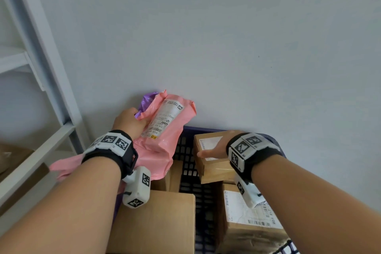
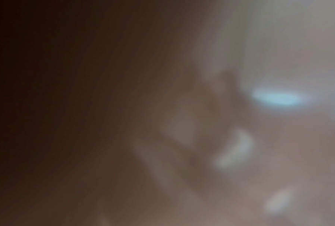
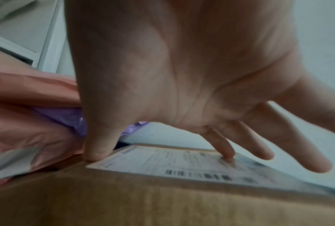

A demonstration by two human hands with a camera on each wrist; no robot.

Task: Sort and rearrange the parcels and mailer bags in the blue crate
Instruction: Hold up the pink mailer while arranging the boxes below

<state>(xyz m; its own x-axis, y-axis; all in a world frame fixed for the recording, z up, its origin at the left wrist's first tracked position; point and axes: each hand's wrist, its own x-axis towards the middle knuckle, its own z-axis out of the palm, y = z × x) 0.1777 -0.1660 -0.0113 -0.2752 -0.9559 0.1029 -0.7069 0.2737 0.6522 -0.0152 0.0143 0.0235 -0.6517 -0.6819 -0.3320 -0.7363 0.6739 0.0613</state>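
Crate (image 1: 186,159): dark blue slotted walls, set against the wall under both hands; parcels and mailer bags lie inside it.
Large box (image 1: 156,220): plain brown cardboard, below and behind the left wrist, nearest the viewer.
Labelled box (image 1: 247,218): under the right forearm, label up, just behind the gripped one.
Pink bag (image 1: 162,130): soft plastic mailer, raised at the far left corner of the crate, its lower end draped below the left hand (image 1: 128,122); probably light and limp, slippery film, best pinched by a bunched edge, as here.
Purple bag (image 1: 145,100): crumpled film just past the left fingers, behind the pink one.
Small box (image 1: 212,163): stiff cardboard directly under the right hand (image 1: 214,147), in the far right of the crate; rigid and likely light, best spanned across its top edges.
Left grip: fingers curled round the bunched edge of the pink bag (whether the purple film is caught too is unclear).
Right grip: fingers spread and fairly straight, thumb and one fingertip (image 3: 228,157) touching the label (image 3: 182,163); nothing clasped.
Views: the right wrist view alone shows this fingertip contact; the head view alone shows the crate layout; the left wrist view is a brown blur.
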